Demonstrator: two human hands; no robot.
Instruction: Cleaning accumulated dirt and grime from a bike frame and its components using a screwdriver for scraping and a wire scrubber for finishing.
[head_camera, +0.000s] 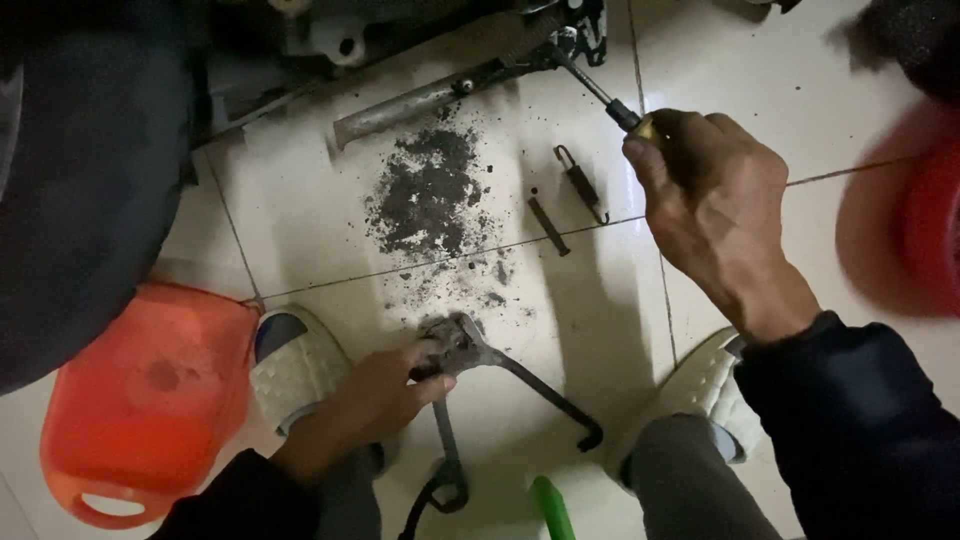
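The right hand (715, 205) grips a screwdriver (592, 88) tightly; the left hand (385, 395) closes on a dark metal stand (500, 365) near the floor.

Pale tiled floor (300, 230). Dark grit patch (430, 190) ahead of left hand (385, 395); spring (581, 182) and small rod (548, 226) just left of right hand (715, 205). Orange container (140, 400) left of left hand.

Dim light falls on a pale tiled floor (560, 330) strewn with dark grit (430, 190), an orange plastic tub (140, 400) at one side.
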